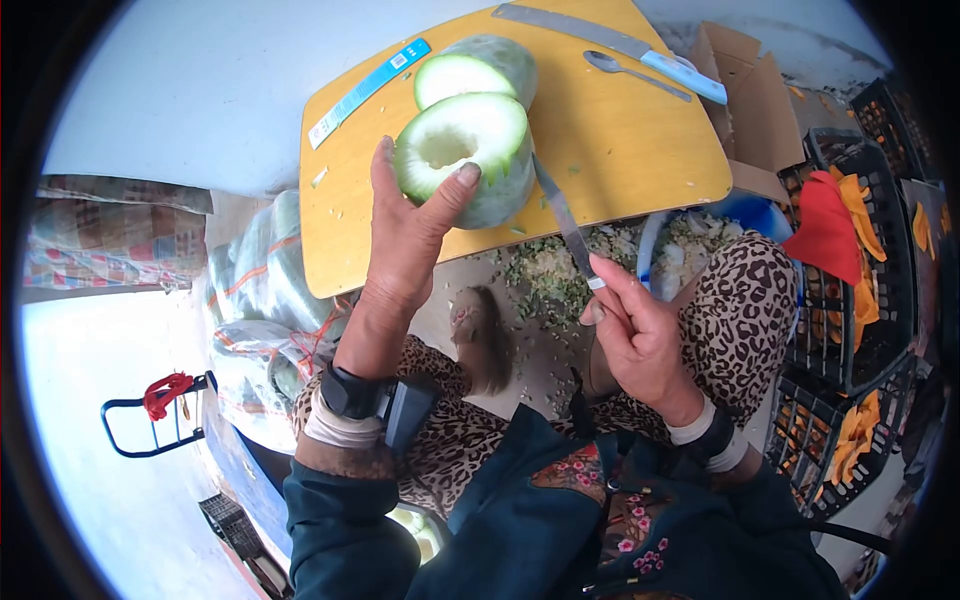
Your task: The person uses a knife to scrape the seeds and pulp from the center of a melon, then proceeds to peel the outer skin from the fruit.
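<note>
My left hand point(410, 225) grips a hollowed half of a green winter melon point(465, 150) that stands on the wooden cutting board point(610, 150), thumb on its white cut face. My right hand point(635, 325) holds a thin knife point(562, 215) whose blade points up toward the melon's right side, just at the board's near edge. A second melon piece point(480, 65) lies behind the first.
On the board lie a long cleaver point(610, 45), a spoon point(630, 70) and a blue peeler point(370, 90). Green peelings point(545, 270) litter the ground below. Black crates point(860, 300) with orange cloth stand right; bagged melons point(260, 300) lie left.
</note>
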`<state>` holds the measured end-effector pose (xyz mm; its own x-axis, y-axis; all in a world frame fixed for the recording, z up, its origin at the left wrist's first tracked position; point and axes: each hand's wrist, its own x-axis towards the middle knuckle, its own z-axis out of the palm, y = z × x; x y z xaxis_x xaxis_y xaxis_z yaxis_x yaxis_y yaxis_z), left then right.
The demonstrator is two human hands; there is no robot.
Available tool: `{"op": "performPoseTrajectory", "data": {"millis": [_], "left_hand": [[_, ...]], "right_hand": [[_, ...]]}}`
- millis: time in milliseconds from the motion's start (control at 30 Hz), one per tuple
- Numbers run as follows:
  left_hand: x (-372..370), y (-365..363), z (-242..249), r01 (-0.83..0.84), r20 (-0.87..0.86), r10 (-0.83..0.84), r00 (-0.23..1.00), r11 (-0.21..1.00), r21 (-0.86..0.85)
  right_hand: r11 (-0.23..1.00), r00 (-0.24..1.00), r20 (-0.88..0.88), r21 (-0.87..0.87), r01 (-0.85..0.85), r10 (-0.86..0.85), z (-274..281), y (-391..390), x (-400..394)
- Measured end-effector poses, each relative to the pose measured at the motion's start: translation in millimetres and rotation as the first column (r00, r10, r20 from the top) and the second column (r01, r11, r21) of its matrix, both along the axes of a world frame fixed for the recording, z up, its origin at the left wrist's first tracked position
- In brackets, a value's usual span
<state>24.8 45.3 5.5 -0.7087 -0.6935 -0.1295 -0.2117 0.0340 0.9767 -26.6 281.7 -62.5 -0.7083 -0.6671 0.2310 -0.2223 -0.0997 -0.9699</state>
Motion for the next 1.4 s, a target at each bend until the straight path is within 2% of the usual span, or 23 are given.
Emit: {"op": "performPoseTrajectory", "data": {"millis": [267, 433, 567, 767, 967, 1067, 1133, 1233, 1333, 1400], "left_hand": [[8, -5, -1, 0.031, -0.074, -0.028, 0.997, 0.999, 0.033], [11, 8, 2, 0.017, -0.075, -0.005, 0.997, 0.986, 0.164], [11, 7, 1, 0.055, -0.084, -0.035, 0.996, 0.967, 0.248], [8, 9, 4, 0.095, -0.046, -0.087, 0.995, 0.973, 0.209], [4, 13, 3, 0.049, -0.063, -0.035, 0.997, 0.970, 0.237], [7, 7, -4, 0.027, -0.108, 0.007, 0.994, 0.948, 0.317], [8, 6, -7, 0.021, -0.133, 0.025, 0.991, 0.944, 0.330], [11, 4, -9, 0.024, -0.185, 0.048, 0.982, 0.929, 0.368], [12, 2, -14, 0.034, -0.238, 0.065, 0.969, 0.921, 0.388], [13, 2, -17, 0.028, -0.252, 0.076, 0.965, 0.922, 0.386]], "right_hand": [[0.999, 0.999, -0.035, -0.021, -0.034, 0.033, 3, 3, 4], [1.000, 0.998, -0.059, -0.023, -0.016, 0.015, 10, 7, 8], [0.999, 0.994, -0.114, 0.043, 0.008, -0.003, 18, 12, 7], [0.998, 0.992, -0.121, 0.058, 0.023, -0.016, 23, 9, 4], [0.997, 0.995, -0.097, 0.066, 0.041, -0.034, 22, 11, 3], [0.994, 0.992, -0.125, 0.108, 0.031, -0.017, 23, 12, 4], [0.987, 0.988, -0.153, 0.161, 0.014, 0.010, 25, 12, 5], [0.978, 0.961, -0.236, 0.182, -0.099, 0.141, 35, 15, 7], [0.994, 0.954, -0.286, 0.094, -0.063, 0.087, 37, 15, 13], [0.994, 0.966, -0.255, 0.112, -0.019, 0.047, 44, 18, 13]]}}
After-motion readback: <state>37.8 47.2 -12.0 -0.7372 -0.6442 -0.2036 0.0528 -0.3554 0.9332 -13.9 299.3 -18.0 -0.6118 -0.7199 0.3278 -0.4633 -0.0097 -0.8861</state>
